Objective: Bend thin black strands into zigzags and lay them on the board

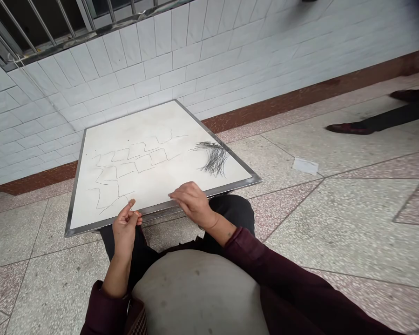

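A white table with a metal edge (160,184) bears several thin, bent dark wires (117,179), laid out in wavy rows on its left and middle. On the right side lies a loose pile of short dark strands (214,160). My left hand (125,225) is at the near edge, its fingers pinched by the end of a thin bent wire. Farther right, my right hand (192,202) hovers over the near edge, thumb and fingers pressed together; anything between them is too small to make out.
Behind the table stands a white tiled wall (136,74) with a barred window (49,23) at upper left. A white paper (305,166) lies on the speckled floor. Another person's dark shoe and trouser leg (373,125) show at right. My knees are under the near edge.
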